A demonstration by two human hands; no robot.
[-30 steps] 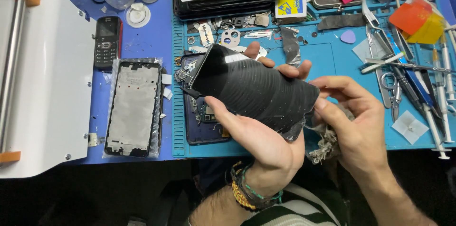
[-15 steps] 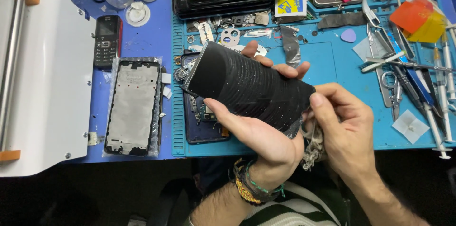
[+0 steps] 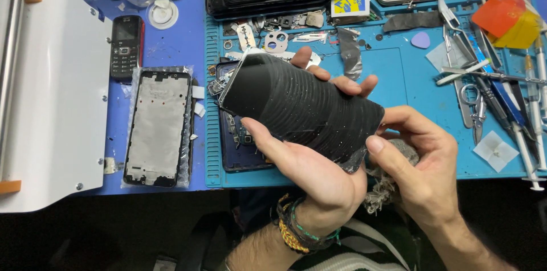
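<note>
Black phone panel (image 3: pixel 302 106) held above blue mat (image 3: pixel 399 89), tilted. Left hand (image 3: pixel 307 174) grips panel from below. Right hand (image 3: pixel 421 174) closed on grey rag (image 3: pixel 399 154) at panel's lower corner. Step looks like wiping; steady grip needed.

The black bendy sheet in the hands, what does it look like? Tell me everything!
The black flexible sheet is a dark, matte panel with fine ripples across it and tiny pale specks. It bows upward and lies slanted from upper left to lower right above the blue work mat. Its upper-left edge shows a thin silvery rim; its lower-right corner looks ragged. The left hand cradles it from beneath, fingertips wrapping the far edge, thumb on the near edge. The right hand presses its thumb at the torn corner, holding a grey frayed cloth.
</note>
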